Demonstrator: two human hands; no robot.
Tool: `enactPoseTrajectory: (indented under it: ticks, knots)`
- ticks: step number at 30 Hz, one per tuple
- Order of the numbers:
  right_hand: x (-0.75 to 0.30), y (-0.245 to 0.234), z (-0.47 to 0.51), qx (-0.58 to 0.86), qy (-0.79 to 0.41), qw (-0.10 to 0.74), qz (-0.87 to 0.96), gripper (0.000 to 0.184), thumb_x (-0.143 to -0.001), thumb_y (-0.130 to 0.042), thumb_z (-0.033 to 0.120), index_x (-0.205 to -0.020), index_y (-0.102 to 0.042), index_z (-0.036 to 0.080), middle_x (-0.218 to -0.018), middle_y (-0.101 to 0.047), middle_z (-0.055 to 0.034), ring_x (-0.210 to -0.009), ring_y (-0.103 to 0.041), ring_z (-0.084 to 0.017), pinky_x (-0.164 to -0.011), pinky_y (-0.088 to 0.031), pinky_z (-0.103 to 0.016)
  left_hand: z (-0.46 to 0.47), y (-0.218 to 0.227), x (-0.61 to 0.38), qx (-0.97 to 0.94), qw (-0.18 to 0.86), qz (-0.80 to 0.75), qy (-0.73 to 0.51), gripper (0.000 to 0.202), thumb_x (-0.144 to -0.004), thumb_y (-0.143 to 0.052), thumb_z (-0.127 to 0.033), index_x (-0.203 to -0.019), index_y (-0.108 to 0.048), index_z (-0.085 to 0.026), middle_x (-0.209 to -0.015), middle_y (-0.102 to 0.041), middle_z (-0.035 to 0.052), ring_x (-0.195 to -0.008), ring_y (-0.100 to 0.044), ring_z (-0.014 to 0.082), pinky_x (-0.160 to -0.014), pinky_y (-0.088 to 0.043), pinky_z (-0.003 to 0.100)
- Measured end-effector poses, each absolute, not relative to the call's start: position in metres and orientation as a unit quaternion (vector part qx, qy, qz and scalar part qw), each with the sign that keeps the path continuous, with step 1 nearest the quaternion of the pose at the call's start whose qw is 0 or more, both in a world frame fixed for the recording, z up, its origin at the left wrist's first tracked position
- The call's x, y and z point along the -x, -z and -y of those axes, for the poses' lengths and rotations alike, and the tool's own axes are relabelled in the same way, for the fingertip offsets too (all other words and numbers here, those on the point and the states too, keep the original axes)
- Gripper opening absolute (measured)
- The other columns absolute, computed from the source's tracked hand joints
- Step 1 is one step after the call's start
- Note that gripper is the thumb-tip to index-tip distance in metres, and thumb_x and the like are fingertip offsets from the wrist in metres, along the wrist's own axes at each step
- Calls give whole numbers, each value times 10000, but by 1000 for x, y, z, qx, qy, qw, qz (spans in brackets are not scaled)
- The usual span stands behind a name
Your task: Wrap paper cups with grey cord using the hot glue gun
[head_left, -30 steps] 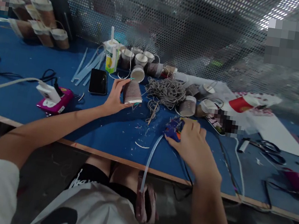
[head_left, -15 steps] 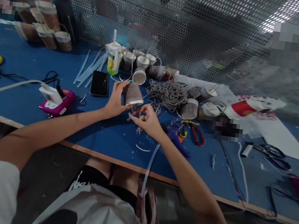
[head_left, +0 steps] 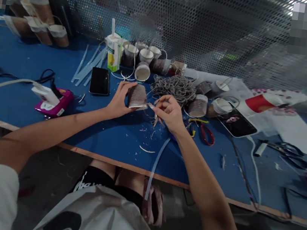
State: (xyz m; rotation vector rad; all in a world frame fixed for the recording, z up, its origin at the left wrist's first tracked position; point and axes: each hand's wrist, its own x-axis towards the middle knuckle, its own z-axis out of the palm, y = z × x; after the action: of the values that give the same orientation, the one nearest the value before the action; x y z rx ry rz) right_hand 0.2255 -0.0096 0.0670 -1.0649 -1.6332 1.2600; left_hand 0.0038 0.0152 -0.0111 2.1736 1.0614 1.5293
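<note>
My left hand (head_left: 119, 100) is closed around a small cup (head_left: 137, 96) wrapped in brownish-grey cord. Its white rim faces down and towards me, over the blue table. Just right of the rim, my right hand (head_left: 169, 112) has its thumb and forefinger pinched together. A small pale tip juts from those fingers towards the rim; what it belongs to is unclear. Thin pale scraps (head_left: 151, 132) lie on the table below the hands. Behind the right hand is a heap of grey cord (head_left: 174, 88).
Several similar cups (head_left: 146, 56) stand behind, near a drink carton (head_left: 112, 53). A black phone (head_left: 100, 81) and a magenta power adapter (head_left: 55, 102) lie left. Right are red-handled pliers (head_left: 207, 134), a lit phone (head_left: 238, 122) and scissors (head_left: 288, 151). A glue stick (head_left: 157, 165) overhangs the front edge.
My right hand has moved right, away from the cup's rim, with the pale tip now showing at its fingers. My left hand keeps hold of the cup. The view has shifted slightly.
</note>
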Motion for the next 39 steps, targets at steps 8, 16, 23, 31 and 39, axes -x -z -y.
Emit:
enactPoseTrajectory:
  ticks: [8, 16, 23, 31, 39]
  knots:
    - [-239, -57, -4, 400, -529, 351, 661, 520, -617, -845, 441, -895, -464, 222, -646, -566, 83, -450, -460, -55, -390, -371, -184, -17, 13, -2, -750, 142, -358, -539, 804, -758, -751, -622, -1399, -415, -272, -1307, -464, 142, -1244, -534, 297, -954, -576, 447]
    - [-263, -81, -3, 499, -419, 222, 725, 466, -585, -779, 256, -971, -524, 194, -1150, -622, -97, -785, -630, -138, -572, -519, -242, -13, 8, -1, -750, 196, -358, -521, 777, -753, -766, -599, -1377, -437, -273, -1291, -470, 131, -1217, -548, 288, -930, -585, 423]
    - [-285, -94, -9, 690, -261, 342, 582, 226, -659, -641, 116, -791, -479, 202, -906, -624, -81, -816, -661, -226, -685, -568, -377, -16, 10, -1, -733, 148, -405, -525, 760, -729, -809, -521, -1350, -458, -255, -1269, -490, 113, -1187, -556, 277, -977, -550, 455]
    - [-240, -72, 13, 371, -396, 462, 702, 87, -750, -554, 213, -836, -563, 227, -1057, -721, -49, -669, -597, -128, -572, -548, -284, -18, 11, -3, -731, 62, -385, -560, 748, -746, -789, -551, -1345, -462, -244, -1262, -507, 113, -1221, -544, 282, -1031, -519, 469]
    - [-217, -58, 25, 288, -507, 359, 729, 141, -706, -536, 134, -817, -591, 200, -1170, -724, -51, -643, -569, -86, -562, -546, -236, -16, 11, -5, -737, 54, -378, -558, 747, -766, -773, -555, -1357, -461, -222, -1253, -510, 123, -1204, -561, 272, -999, -547, 449]
